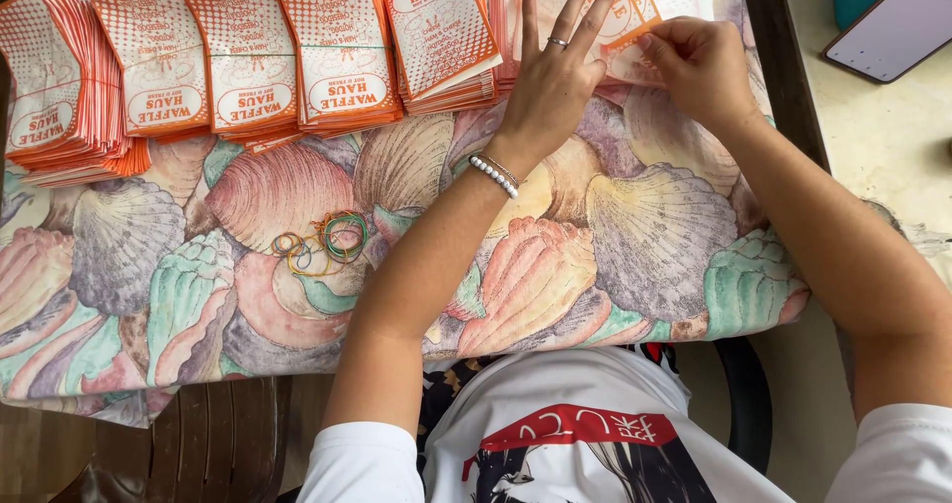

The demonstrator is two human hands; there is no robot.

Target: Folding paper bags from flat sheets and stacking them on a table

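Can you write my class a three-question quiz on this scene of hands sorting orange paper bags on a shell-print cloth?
1. True or false: the left hand lies flat with fingers spread on the loose paper bags.
2. What does the right hand do? A) pinches a bag's edge B) holds a rubber band C) rests on the phone
3. What small items lie on the shell-print cloth, nearer the person than the bundled bag stacks?

Key:
1. True
2. A
3. Coloured rubber bands
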